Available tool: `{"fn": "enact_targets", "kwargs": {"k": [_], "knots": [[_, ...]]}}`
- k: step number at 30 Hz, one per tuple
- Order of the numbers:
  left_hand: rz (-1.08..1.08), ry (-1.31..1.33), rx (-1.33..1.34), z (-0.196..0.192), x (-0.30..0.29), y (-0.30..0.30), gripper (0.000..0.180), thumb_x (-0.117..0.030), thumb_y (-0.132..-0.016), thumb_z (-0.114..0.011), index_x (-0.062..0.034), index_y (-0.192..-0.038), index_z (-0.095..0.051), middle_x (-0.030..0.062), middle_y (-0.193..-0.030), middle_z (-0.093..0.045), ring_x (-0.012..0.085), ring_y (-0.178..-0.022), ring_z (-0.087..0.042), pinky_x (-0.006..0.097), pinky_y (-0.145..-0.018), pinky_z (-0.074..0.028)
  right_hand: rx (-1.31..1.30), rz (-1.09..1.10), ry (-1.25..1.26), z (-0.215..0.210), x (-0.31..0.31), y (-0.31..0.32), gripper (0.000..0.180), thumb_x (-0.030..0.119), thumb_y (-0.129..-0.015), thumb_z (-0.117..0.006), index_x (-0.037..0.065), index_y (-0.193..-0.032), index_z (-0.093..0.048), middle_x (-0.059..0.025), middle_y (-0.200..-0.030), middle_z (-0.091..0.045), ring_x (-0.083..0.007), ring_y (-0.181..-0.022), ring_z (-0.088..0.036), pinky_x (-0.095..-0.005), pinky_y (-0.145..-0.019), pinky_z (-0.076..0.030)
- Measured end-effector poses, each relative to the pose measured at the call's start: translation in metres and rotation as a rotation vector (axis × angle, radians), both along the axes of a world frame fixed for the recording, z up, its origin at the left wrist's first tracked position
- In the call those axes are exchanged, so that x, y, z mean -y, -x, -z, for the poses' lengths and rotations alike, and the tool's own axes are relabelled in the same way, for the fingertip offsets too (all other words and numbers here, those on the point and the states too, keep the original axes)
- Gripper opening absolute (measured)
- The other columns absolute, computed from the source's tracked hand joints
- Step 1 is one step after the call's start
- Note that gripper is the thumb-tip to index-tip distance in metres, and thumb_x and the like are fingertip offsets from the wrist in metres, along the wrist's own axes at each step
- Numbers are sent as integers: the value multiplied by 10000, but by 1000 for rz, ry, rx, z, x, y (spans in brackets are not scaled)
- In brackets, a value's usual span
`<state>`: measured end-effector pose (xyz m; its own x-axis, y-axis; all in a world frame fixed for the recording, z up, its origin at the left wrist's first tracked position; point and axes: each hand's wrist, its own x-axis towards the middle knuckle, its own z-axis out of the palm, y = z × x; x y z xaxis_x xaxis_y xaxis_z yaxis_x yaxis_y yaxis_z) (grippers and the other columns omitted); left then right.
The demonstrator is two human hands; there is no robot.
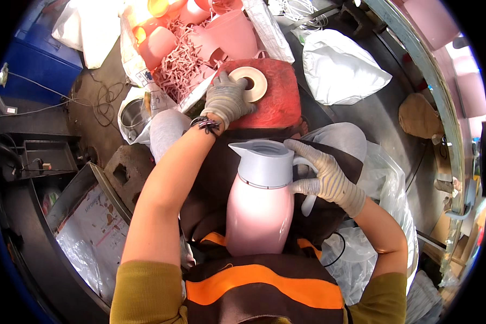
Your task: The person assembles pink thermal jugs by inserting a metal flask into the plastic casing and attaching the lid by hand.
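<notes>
A pink thermos jug (261, 216) with a pale grey spout, collar and handle stands upright in my lap, leaning against the dark apron. My right hand (329, 175), in a striped knit glove, grips it at the collar beside the handle, thumb and fingers curled. Ahead, a cream roll of tape (257, 81) lies on a red padded seat (281, 102). My gloved left hand (227, 99) is closed round the roll's left edge, its fingertips near the core. The underside of that grip is hidden.
Pink plastic shells (229, 35) and shredded pink strips (173, 67) fill a sack beyond the seat. A white bag (340, 67) lies at far right, clear plastic sheeting (383, 183) beside my right leg. A metal-framed bench (443, 97) runs along the right; a blue cabinet (40, 59) stands left.
</notes>
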<state>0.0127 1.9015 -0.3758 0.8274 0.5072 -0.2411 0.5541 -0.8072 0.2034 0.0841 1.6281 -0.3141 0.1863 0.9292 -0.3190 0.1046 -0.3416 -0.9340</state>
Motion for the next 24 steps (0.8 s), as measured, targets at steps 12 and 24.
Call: {"fn": "enact_targets", "kwargs": {"k": [12, 24], "knots": [[-774, 1904, 213, -44, 124, 166, 473, -374, -927, -638, -70, -1268, -518, 7, -1128, -612, 98, -989, -615, 314, -839, -547, 199, 409, -159, -6, 93, 17, 959, 84, -640, -878, 90, -1460, -380, -64, -1075, -649, -114, -880, -609, -258, -755, -523], [-244, 1449, 751, -67, 27, 39, 502, -377, -906, -675, 5, -1196, -527, 24, -965, -628, 100, -889, -594, 286, -836, -496, 862, 345, -509, -61, 35, -30, 1054, 93, -643, -885, 175, -1512, -295, -171, -1349, -513, -269, -1047, -644, -304, -673, -570]]}}
